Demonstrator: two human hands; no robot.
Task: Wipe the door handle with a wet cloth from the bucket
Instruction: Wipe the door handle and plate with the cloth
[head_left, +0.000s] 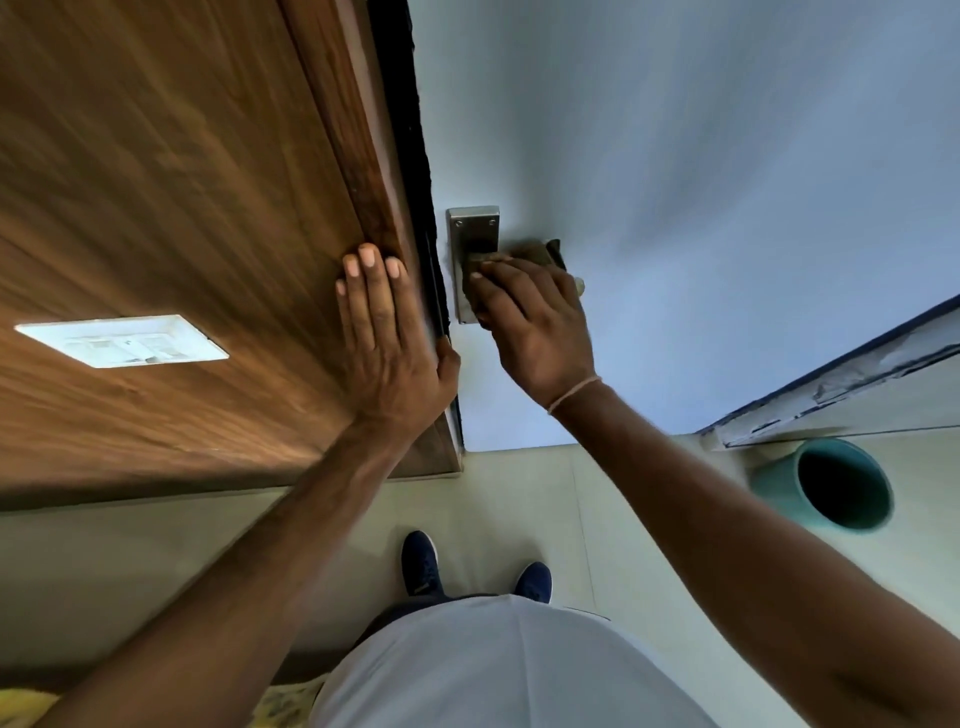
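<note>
A metal door handle with a silver backplate (472, 228) is fixed near the left edge of a pale blue-white door (701, 182). My right hand (535, 322) presses a brownish cloth (535, 253) against the lever, which the hand and cloth mostly hide. My left hand (387, 332) lies flat with fingers spread on the wooden door frame (363, 171), its thumb hooked over the frame's edge. A teal bucket (826, 491) stands on the floor at the right; its inside looks dark.
A wood-panelled wall (156, 182) with a white switch plate (122, 341) fills the left. Pale floor tiles (519, 493) lie below, with my two blue shoes (421, 564). A worn white skirting or board (857, 379) runs along the right, above the bucket.
</note>
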